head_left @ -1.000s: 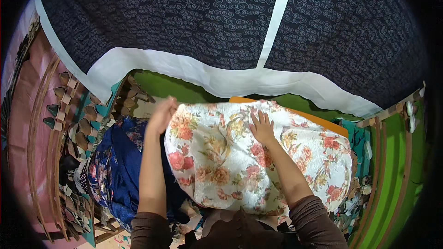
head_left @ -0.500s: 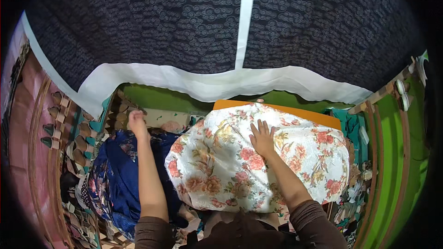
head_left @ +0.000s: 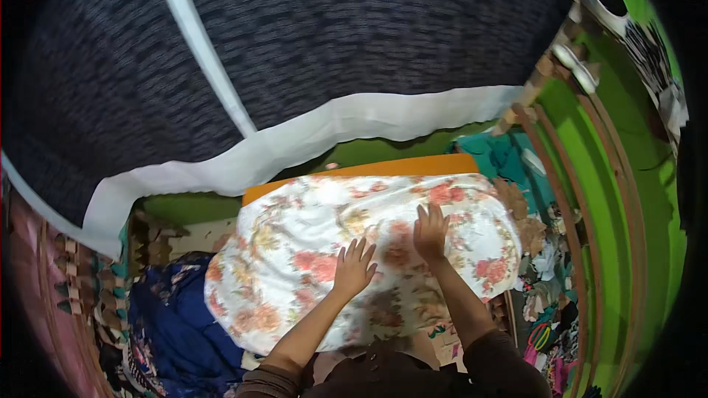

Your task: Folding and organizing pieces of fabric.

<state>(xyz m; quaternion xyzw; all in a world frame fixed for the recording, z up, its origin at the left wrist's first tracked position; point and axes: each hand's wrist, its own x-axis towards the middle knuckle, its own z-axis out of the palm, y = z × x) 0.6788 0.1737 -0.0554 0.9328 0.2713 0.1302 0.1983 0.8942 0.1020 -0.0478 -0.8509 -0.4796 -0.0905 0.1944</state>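
A white satiny cloth with red and yellow flowers (head_left: 265, 280) lies in front of me, spread with soft wrinkles. It covers most of an orange-yellow board (head_left: 435, 165), whose far edge shows past it. My left hand (head_left: 355, 269) is over the middle of the cloth, fingers spread and holding nothing. To its right and slightly farther off, my right hand (head_left: 431, 234) is open too, palm down over the cloth. Whether the palms press on the fabric I cannot tell. A dark blue floral fabric (head_left: 177, 317) lies bunched to the left of the white cloth.
Patterned dark curtain (head_left: 354, 37) with a white border hangs across the far side. Wooden rails (head_left: 560, 177) stand before a green wall on the right, with mixed scraps (head_left: 546, 265) beneath. Racks with small shoe-like pieces (head_left: 66, 273) line the left.
My left hand has come from above the blue fabric onto the white cloth, its fingers now spread. My right hand stays over the cloth. The view has turned and tilted.
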